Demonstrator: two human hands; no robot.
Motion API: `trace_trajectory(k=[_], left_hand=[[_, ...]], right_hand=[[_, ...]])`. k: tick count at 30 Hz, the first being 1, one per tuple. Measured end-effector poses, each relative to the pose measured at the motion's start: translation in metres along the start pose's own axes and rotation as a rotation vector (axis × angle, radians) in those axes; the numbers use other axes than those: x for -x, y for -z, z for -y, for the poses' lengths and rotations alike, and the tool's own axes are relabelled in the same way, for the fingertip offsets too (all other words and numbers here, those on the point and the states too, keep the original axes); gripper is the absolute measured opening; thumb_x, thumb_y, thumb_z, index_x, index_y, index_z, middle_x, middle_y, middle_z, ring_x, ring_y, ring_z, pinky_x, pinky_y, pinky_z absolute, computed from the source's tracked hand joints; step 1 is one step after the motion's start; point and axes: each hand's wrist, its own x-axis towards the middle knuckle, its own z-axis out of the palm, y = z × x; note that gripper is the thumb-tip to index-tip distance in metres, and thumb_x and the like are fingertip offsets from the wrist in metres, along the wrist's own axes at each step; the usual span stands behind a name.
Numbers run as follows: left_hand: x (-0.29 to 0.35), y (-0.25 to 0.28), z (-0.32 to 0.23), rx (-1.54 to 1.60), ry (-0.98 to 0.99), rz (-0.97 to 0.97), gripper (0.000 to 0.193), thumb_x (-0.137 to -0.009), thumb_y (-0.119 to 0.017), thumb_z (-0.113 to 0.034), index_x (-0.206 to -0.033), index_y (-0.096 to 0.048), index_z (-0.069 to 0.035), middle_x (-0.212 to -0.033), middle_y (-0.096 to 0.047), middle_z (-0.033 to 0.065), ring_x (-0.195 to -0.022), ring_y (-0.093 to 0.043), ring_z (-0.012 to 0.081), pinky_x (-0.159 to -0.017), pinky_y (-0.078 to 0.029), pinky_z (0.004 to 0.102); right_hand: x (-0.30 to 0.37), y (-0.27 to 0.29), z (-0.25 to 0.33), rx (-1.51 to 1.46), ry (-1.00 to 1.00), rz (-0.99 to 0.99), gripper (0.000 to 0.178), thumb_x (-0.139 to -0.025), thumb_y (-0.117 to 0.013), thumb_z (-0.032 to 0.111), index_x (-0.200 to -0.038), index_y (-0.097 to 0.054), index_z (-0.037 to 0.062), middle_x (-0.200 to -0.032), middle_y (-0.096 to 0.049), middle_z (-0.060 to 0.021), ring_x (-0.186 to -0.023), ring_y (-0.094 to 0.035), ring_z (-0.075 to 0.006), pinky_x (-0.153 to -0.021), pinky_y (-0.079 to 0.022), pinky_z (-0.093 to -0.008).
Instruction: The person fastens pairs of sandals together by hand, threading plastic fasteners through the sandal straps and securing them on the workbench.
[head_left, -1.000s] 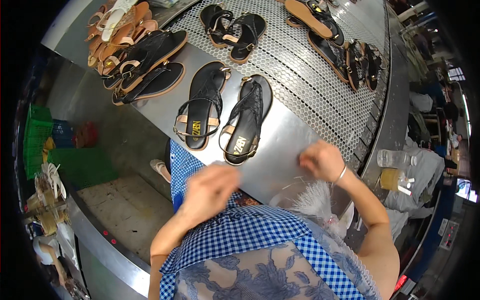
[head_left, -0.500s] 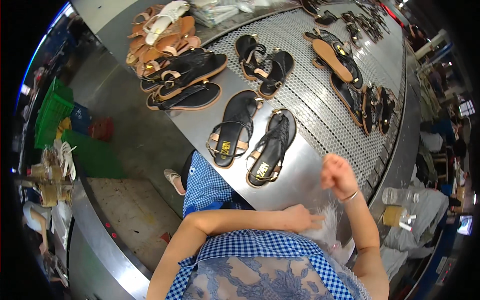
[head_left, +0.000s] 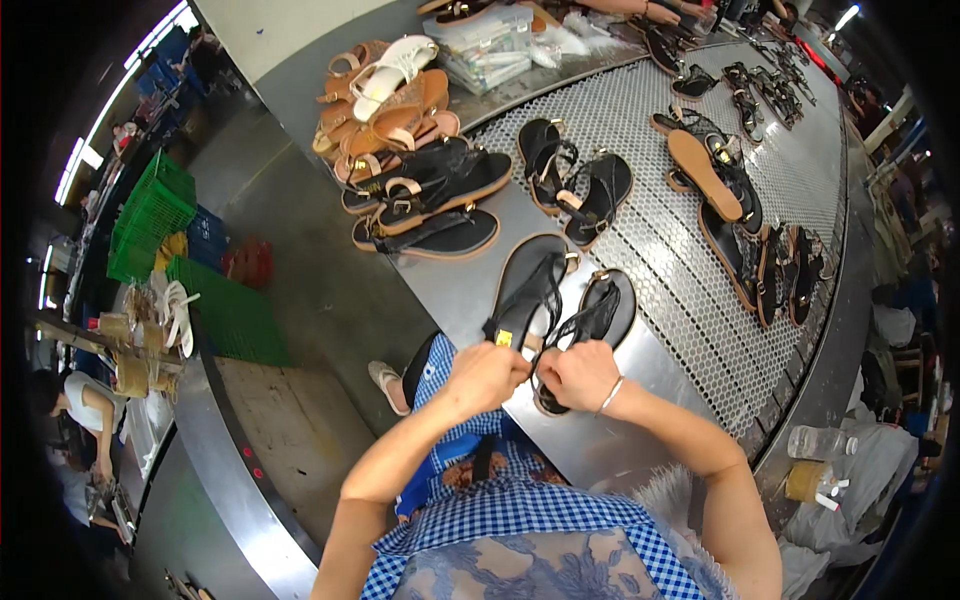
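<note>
Mid-frame, the left hand [head_left: 490, 375] and right hand [head_left: 582, 376] curl fingers over strappy black thong sandals [head_left: 528, 278] on smooth, shiny metal tabletop [head_left: 600, 448]; any grip is hidden.

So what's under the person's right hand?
The back part of a black sandal. Its toe end shows beyond the right hand, and a bit of heel shows below it. The part directly beneath is covered, so any grip is hidden.

Hands [head_left: 580, 376] on sandals [head_left: 608, 305] (black)
</note>
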Motion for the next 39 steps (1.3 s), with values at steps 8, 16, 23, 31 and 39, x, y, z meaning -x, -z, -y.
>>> trace_trajectory(k=[8,16,23,31,39], left_hand=[[0.015,-0.020,-0.001,0.062,-0.106,-0.355,0.011,-0.078,-0.059,-0.015,-0.081,-0.064,-0.007,-0.079,-0.064,0.0090,-0.068,-0.061,0.0302,-0.058,-0.048,0.0380],[0.023,-0.028,-0.010,1.233,-0.166,-0.620,0.010,-0.089,-0.053,-0.008,-0.088,-0.058,0.000,-0.084,-0.064,0.0066,-0.068,-0.054,0.0064,-0.054,-0.043,0.0199],[0.019,-0.032,-0.038,0.853,-0.186,-0.708,0.017,-0.082,-0.058,0.002,-0.096,-0.066,-0.003,-0.083,-0.064,0.0105,-0.067,-0.060,0.0172,-0.056,-0.046,0.0237],[0.017,-0.036,-0.045,0.698,-0.156,-0.834,0.028,-0.072,-0.068,-0.001,-0.100,-0.065,-0.006,-0.074,-0.067,0.0040,-0.061,-0.056,0.0151,-0.049,-0.042,0.0252],[0.017,-0.038,-0.033,0.635,-0.166,-0.685,0.028,-0.073,-0.068,-0.001,-0.100,-0.063,-0.002,-0.073,-0.066,0.0035,-0.058,-0.051,0.0056,-0.050,-0.040,0.0188]], right_hand=[[0.016,-0.010,0.000,-0.408,-0.111,-0.144,0.007,-0.077,-0.060,0.019,-0.076,-0.060,0.0128,-0.063,-0.063,-0.0052,-0.057,-0.060,-0.0261,-0.051,-0.046,-0.0367],[0.037,0.051,-0.016,-1.404,-0.135,0.233,0.010,-0.084,-0.060,0.002,-0.092,-0.061,-0.0037,-0.086,-0.067,-0.0093,-0.079,-0.064,-0.0126,-0.069,-0.051,-0.0228],[0.026,0.037,0.001,-0.851,-0.116,-0.291,0.010,-0.076,-0.066,0.000,-0.086,-0.068,0.0010,-0.077,-0.067,-0.0072,-0.065,-0.061,-0.0092,-0.057,-0.047,-0.0213],[0.024,0.029,0.003,-0.469,0.064,-0.537,0.013,-0.069,-0.070,0.006,-0.082,-0.068,0.0083,-0.075,-0.066,-0.0077,-0.066,-0.064,-0.0217,-0.057,-0.051,-0.0289],[0.020,0.033,-0.012,-0.831,-0.006,-0.134,0.013,-0.074,-0.070,0.009,-0.085,-0.064,0.0051,-0.077,-0.063,-0.0057,-0.069,-0.061,-0.0133,-0.060,-0.048,-0.0251]])
